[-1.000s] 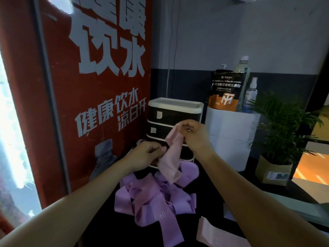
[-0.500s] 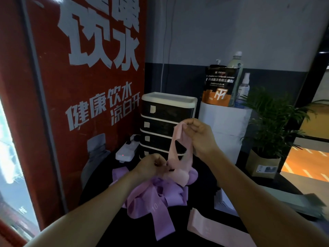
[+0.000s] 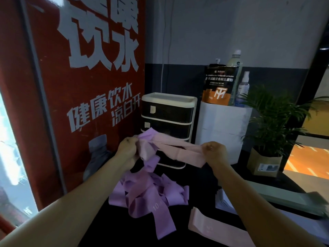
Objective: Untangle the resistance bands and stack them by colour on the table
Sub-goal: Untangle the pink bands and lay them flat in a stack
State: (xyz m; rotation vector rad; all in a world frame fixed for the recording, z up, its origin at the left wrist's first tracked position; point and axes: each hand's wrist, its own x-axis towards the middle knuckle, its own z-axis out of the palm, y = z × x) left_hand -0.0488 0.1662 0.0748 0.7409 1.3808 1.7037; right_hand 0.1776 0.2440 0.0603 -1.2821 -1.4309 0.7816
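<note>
A light pink band [image 3: 179,148] is stretched sideways in the air between my hands. My left hand [image 3: 127,148] grips its left end together with a purple band [image 3: 148,136] that hangs down from my fist. My right hand [image 3: 214,151] grips the pink band's right end. Below them a tangled heap of purple bands [image 3: 147,191] lies on the black table [image 3: 178,234], one strip marked "10" trailing toward me. A flat pink band [image 3: 219,229] lies on the table at the front right, under my right forearm.
A black-and-white drawer unit [image 3: 169,113] stands just behind my hands. To its right stand a white box [image 3: 224,125] with a pouch and bottles, and a potted plant [image 3: 267,139]. A red poster panel [image 3: 80,86] walls the left side. Papers [image 3: 284,195] lie at the right.
My right hand has swung from above the heap out to the right, pulling the pink band from upright to horizontal. My left hand has risen, lifting a purple band with it.
</note>
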